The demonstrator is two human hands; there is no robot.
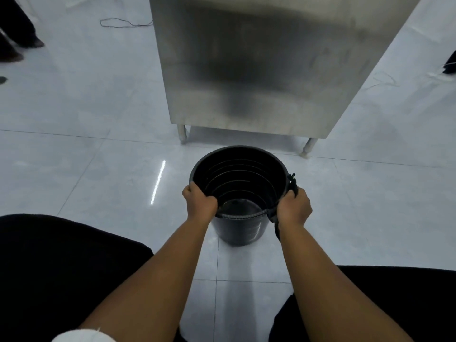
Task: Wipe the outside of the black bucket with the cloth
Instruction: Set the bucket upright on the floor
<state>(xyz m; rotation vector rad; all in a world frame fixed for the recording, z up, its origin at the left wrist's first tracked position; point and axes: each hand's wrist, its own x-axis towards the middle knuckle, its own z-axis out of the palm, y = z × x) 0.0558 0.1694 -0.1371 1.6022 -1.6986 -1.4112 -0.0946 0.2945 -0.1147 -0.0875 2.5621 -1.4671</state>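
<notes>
Head view: a person's left hand (200, 203) grips the near-left rim of the black bucket (238, 191) standing on the tiled floor (98, 169). Right hand (294, 208) is clenched at the right rim, fingers (292, 193) around a dark cloth (293, 185), before a steel cabinet (259, 65)
</notes>
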